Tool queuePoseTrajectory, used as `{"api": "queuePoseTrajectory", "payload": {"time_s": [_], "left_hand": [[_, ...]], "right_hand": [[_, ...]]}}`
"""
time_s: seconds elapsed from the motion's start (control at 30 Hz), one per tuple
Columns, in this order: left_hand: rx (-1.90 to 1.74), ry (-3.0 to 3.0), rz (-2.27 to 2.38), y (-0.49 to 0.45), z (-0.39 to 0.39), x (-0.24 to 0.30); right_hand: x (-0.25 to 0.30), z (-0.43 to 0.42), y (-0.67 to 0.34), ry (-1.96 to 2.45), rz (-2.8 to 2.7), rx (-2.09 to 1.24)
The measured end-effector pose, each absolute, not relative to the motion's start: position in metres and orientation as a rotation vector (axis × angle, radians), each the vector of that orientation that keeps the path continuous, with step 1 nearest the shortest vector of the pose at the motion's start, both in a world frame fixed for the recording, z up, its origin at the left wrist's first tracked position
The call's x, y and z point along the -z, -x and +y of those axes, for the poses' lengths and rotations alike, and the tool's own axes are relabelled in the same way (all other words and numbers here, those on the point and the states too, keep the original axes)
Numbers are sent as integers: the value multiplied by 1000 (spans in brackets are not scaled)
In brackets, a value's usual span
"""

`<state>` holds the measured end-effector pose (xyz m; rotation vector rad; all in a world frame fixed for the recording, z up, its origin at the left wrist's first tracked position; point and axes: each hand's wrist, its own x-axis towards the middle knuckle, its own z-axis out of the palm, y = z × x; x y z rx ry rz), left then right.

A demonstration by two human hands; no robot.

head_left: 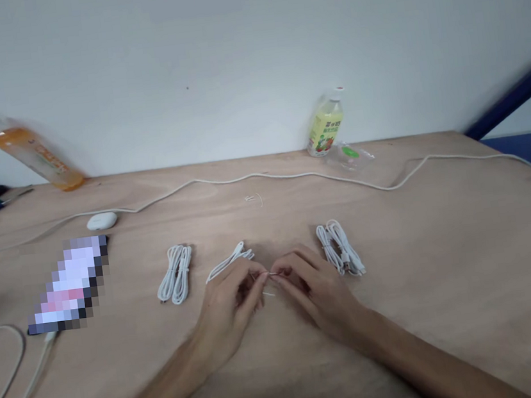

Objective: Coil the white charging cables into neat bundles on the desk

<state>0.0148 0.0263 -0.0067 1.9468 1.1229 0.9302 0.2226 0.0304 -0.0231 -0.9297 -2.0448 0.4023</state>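
Pinching a thin wire tie between fingertips at lower centre of the frame, your left hand (229, 300) and right hand (312, 287) meet closed over a white cable (229, 261) that trails up-left from under the left fingers. By the look of it, two bundles are finished: one coiled cable (175, 274) lies just left of your hands, another (340, 249) just right, while the middle one is unfastened. You have bare table (446, 254) to the right; a phone (70, 284) and loose cords crowd the left. Farther back a long cord (253, 176) crosses the table, with a yellow bottle (325, 124) and an orange bottle (35, 156) against the wall.
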Motion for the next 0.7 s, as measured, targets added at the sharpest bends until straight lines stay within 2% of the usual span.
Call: {"api": "queuePoseTrajectory", "payload": {"time_s": [0.2, 0.7], "left_hand": [[-941, -2031, 1105, -13, 26, 6], [-945, -2063, 1131, -14, 28, 10]], "right_hand": [[23, 30, -224, 929, -2071, -253], [26, 32, -224, 955, -2015, -323]]}}
